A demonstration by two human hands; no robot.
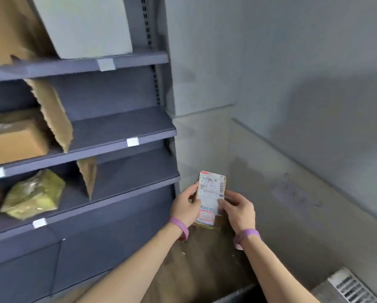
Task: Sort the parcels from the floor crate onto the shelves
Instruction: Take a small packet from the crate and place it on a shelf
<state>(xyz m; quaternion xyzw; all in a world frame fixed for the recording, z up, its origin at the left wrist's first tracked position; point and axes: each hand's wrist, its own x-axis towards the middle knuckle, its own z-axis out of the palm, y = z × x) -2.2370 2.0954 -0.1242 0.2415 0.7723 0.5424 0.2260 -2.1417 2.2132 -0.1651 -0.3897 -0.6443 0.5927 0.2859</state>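
We hold the small parcel (211,197) in the air beside the shelves (122,132), left hand (186,206) and right hand (237,209) pinching its edges. Blurred label misread, we may shelve it wrongly; loosened fingers may drop it.

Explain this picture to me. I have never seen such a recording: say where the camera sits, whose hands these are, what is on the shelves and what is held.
There is no machine here: a person wears one wide camera on the head, looking down at their own arms. The left hand and right hand, each with a purple wristband, hold a small labelled parcel between them, fingers curled on its edges. To the left stand grey shelves. On them lie a pale box at the top, a brown box in the middle and a yellow bundle lower down, with cardboard dividers between.
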